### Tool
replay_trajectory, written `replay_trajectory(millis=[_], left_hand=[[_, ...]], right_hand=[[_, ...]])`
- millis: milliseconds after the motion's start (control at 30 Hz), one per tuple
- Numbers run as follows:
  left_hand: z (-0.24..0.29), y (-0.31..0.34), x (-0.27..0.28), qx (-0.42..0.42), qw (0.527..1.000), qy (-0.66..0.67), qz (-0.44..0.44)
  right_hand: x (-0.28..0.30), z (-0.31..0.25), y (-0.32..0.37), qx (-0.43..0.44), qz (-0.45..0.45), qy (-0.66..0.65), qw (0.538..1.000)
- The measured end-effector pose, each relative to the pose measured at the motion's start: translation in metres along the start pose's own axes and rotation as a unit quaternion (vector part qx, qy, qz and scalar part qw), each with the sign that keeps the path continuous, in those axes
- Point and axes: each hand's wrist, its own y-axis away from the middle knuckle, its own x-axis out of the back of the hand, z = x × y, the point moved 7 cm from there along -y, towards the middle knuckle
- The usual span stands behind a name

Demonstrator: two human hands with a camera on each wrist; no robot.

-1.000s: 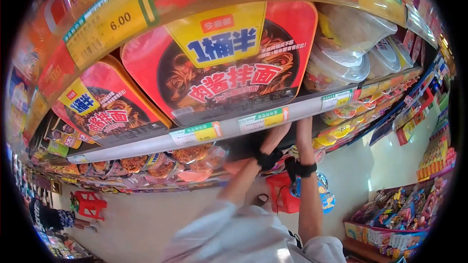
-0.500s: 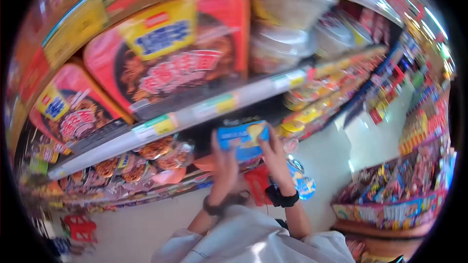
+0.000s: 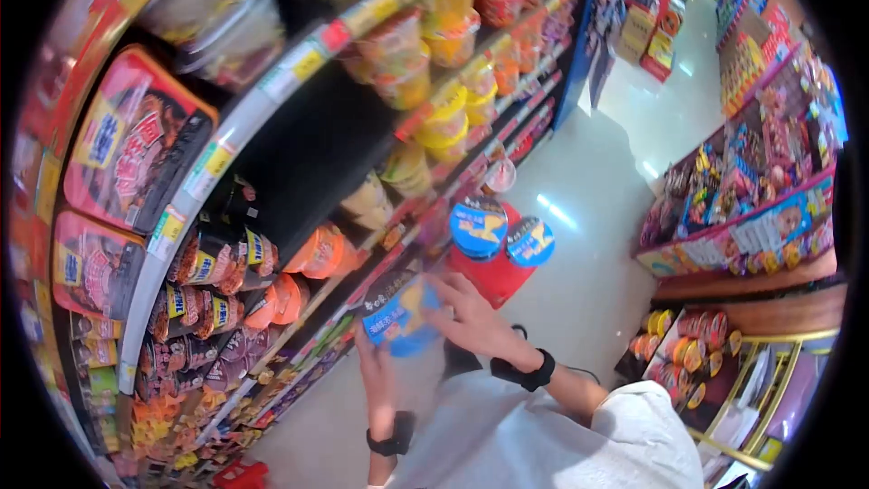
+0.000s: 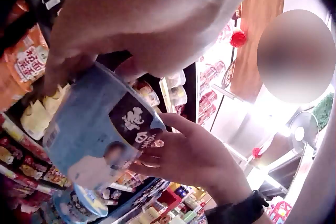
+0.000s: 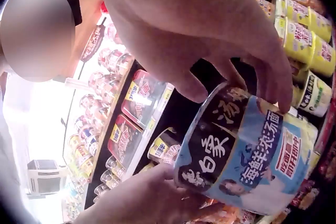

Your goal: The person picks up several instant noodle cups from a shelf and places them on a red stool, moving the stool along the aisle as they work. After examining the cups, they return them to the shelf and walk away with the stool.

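Both hands hold a blue instant noodle tub [image 3: 403, 317] with a dark label band, in front of the shelves. My left hand [image 3: 376, 371] supports it from the near left side in the head view. From the right, my right hand [image 3: 471, 315] grips it, thumb and fingers spread over its edge, as the right wrist view shows with the tub [image 5: 247, 155] tilted. A red shopping basket [image 3: 498, 282] stands on the floor just beyond the hands. Two blue-lidded tubs, one larger [image 3: 478, 228] and one smaller [image 3: 530, 243], are at the basket.
Shelves of noodle tubs run along the left, with a price-tag rail [image 3: 213, 158] at their edge. Yellow noodle cups [image 3: 444, 118] stand farther along. On the right are a bin of packaged snacks [image 3: 724, 190] and a rack [image 3: 751, 389]. Tiled floor [image 3: 579, 263] lies between.
My hands, earlier reaching under the shelf rail, have come out with the blue noodle tub. The head view has swung right along the aisle, and the tub is now tilted between both hands.
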Motion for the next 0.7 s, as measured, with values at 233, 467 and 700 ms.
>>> replay_trajectory(millis=[233,467,700], left_hand=[[-0.049,0.026,-0.062,0.146,0.976,-0.131,-0.099],[-0.123,-0.005,-0.133,0.12,0.962,-0.16,-0.186],[-0.227,-0.067,-0.2,0.12,0.942,-0.173,-0.262]], right_hand=[[0.019,0.087,0.062,-0.124,-0.025,0.043,0.991],[0.002,0.241,0.088,-0.298,0.022,-0.098,0.949],[-0.02,0.393,0.109,-0.418,0.107,-0.187,0.882]])
